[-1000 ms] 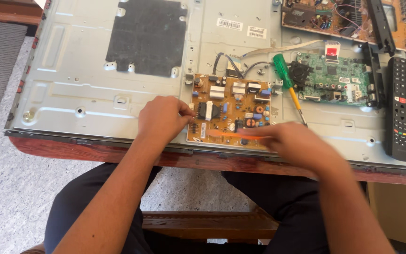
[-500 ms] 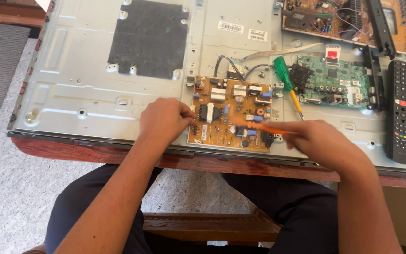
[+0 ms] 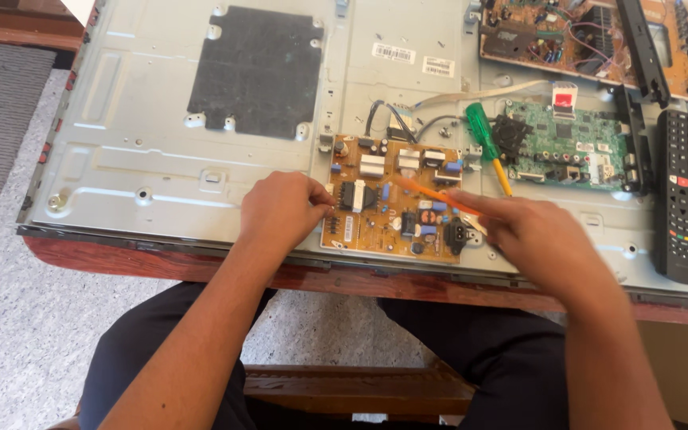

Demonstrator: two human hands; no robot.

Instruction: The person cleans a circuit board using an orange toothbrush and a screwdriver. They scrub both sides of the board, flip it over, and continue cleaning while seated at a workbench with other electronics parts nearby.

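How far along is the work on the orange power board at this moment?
Done: back cover is off, metal chassis exposed. In hand: left hand touches the orange power board edge; right hand points an orange tool at it. Left: board still seated, cables attached.

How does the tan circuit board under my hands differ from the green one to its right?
The tan board carries big blocky parts; the green board has small flat chips. The left hand touches the tan board's edge and the right hand holds an orange tool over it; the green board is untouched, beside a green screwdriver. Both lie flat on the metal panel.
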